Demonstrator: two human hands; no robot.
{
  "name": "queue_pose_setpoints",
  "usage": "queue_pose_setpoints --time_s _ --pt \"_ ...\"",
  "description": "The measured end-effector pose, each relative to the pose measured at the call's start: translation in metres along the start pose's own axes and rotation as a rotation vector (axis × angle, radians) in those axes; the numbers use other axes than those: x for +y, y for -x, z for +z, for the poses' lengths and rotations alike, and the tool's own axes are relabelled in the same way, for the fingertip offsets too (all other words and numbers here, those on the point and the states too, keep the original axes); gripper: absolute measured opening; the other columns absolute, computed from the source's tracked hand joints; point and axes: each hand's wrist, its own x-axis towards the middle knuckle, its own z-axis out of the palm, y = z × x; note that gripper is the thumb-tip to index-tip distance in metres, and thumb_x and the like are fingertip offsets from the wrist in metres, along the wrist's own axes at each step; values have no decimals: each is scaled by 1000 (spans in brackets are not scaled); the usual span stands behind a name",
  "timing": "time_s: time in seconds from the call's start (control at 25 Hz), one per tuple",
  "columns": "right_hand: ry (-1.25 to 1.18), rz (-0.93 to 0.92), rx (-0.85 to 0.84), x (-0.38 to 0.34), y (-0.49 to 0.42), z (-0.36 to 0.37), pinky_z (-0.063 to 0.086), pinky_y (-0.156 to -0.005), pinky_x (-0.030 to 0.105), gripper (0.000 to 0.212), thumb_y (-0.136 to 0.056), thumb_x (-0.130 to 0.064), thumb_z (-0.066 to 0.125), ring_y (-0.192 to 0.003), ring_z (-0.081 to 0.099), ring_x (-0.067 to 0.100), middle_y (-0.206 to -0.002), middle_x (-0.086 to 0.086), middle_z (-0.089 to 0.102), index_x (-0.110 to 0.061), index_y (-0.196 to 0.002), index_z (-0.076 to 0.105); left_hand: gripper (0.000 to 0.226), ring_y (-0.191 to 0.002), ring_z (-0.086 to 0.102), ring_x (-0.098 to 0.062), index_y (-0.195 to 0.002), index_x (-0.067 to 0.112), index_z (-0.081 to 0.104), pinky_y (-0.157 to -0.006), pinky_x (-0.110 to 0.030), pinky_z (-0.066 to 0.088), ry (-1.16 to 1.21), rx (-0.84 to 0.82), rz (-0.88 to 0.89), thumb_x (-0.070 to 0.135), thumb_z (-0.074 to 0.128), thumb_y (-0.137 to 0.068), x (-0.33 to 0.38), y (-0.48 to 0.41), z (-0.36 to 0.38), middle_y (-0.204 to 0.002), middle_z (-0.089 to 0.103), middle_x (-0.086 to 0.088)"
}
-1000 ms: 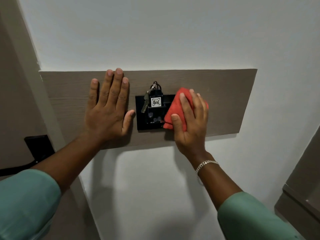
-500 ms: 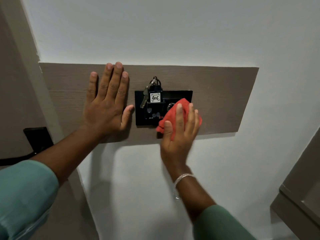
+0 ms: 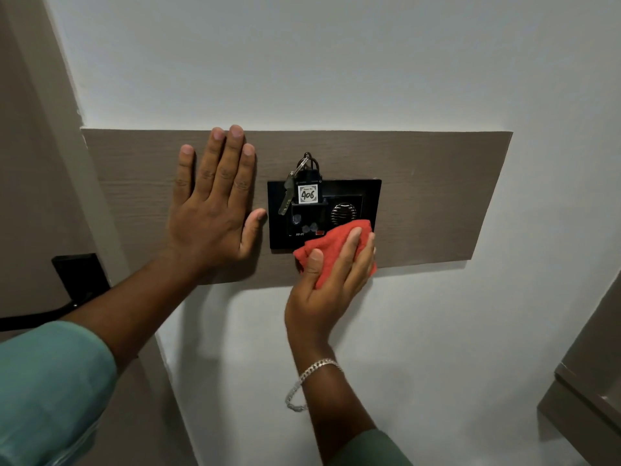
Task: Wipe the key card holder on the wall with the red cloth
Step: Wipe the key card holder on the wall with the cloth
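Observation:
The black key card holder point(image 3: 349, 193) is fixed on a brown wood panel point(image 3: 430, 196) on the white wall. A key fob tagged 406 point(image 3: 308, 194) with a metal key sits in its slot. My right hand point(image 3: 331, 280) presses the folded red cloth point(image 3: 331, 245) against the holder's lower right corner, covering that corner. My left hand point(image 3: 215, 210) lies flat with fingers spread on the panel, just left of the holder, thumb nearly touching its edge.
A door frame point(image 3: 67, 169) runs down the left side, with a black door handle and plate point(image 3: 79, 280) behind my left forearm. A brown cabinet edge point(image 3: 591, 375) juts in at the lower right. A silver bracelet hangs on my right wrist.
My right hand slid the red cloth down from the holder's upper right to its lower right corner, uncovering the round grille. My left hand stayed flat on the panel.

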Motion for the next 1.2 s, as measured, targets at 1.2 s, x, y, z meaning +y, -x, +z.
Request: queue_pose_setpoints --time_s 1.2 --pt "108 -707 -248 7 -111 -51 38 -106 56 36 -89 -27 56 -121 53 36 -130 14 60 -14 -121 65 79 -155 3 -29 -158 4 13 -124 -54 8 33 49 -13 48 33 -95 0 3 5 -166 6 -14"
